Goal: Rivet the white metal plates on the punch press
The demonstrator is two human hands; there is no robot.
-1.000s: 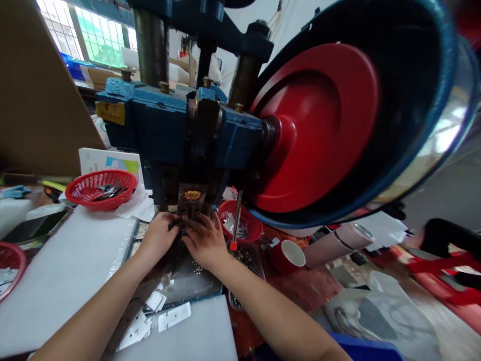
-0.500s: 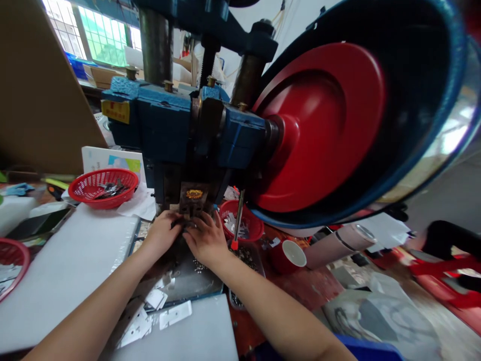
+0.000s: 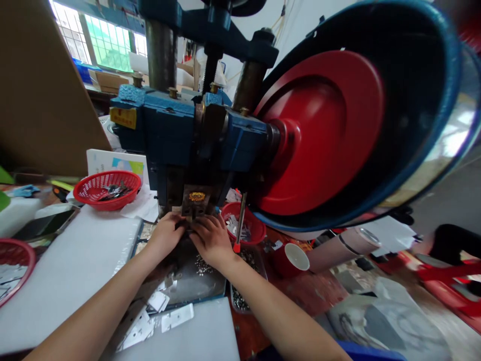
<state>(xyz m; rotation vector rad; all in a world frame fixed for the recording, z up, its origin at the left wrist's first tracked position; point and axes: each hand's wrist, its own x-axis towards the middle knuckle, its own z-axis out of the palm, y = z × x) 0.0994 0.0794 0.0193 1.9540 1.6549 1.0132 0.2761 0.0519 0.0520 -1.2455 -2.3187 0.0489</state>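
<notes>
Both hands meet under the ram of a blue punch press (image 3: pixel 176 135). My left hand (image 3: pixel 166 234) has its fingers curled in at the die below a dark block with a gold mark (image 3: pixel 196 198). My right hand (image 3: pixel 211 238) lies beside it with fingertips pressed to the same spot. Whatever small piece they hold is hidden by the fingers. Small metal bits and flat white pieces (image 3: pixel 165 306) lie on the metal tray (image 3: pixel 203 288) beneath my wrists.
A big red and blue flywheel (image 3: pixel 330 125) fills the right. Red baskets of metal parts sit at the left (image 3: pixel 107 188), far left edge (image 3: pixel 13 268) and behind my right hand (image 3: pixel 244 228). White foam sheets (image 3: pixel 63 271), a red-handled rod (image 3: pixel 238 223) and a red cup (image 3: pixel 291 256) surround the press.
Both hands stay at the die with hardly any motion. The view has shifted slightly, so the press and hands sit a little to the right.
</notes>
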